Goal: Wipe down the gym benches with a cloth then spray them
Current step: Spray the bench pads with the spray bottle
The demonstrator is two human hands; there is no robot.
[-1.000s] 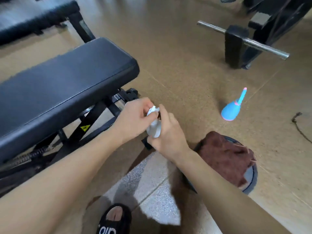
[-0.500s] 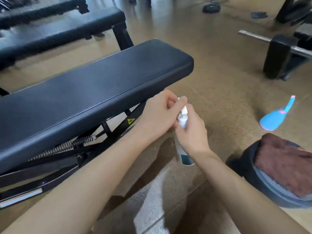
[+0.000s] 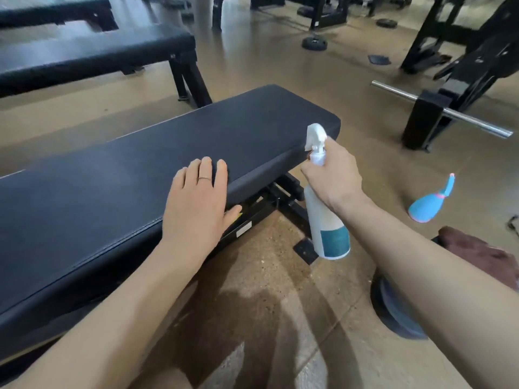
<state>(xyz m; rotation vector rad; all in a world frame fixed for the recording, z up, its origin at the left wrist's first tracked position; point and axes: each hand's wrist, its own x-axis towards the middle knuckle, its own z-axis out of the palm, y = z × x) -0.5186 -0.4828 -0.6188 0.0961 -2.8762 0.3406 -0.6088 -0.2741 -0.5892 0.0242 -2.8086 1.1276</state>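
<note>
Right hand: my right hand is wrapped around the neck of the spray bottle, holding it upright just off the near corner of the bench. I cannot tell whether a finger is on the trigger.
Left hand: my left hand lies flat and empty, fingers spread over the front edge of the bench pad, thumb hanging below the edge.
Bottle: white body, teal label, white nozzle at pad height, pointing towards the pad as far as I can make out.
Cloth: the brown cloth lies on a dark round disc on the floor to my right, apart from both hands.
Step in hand: spraying, I judge; the cloth is put down and the bottle is up.
Next move: I would aim the nozzle across the pad, squeeze, and pull my left hand clear of the mist.
Further out: a blue and pink bottle sits on the floor beyond the cloth; another bench waits behind.
</note>
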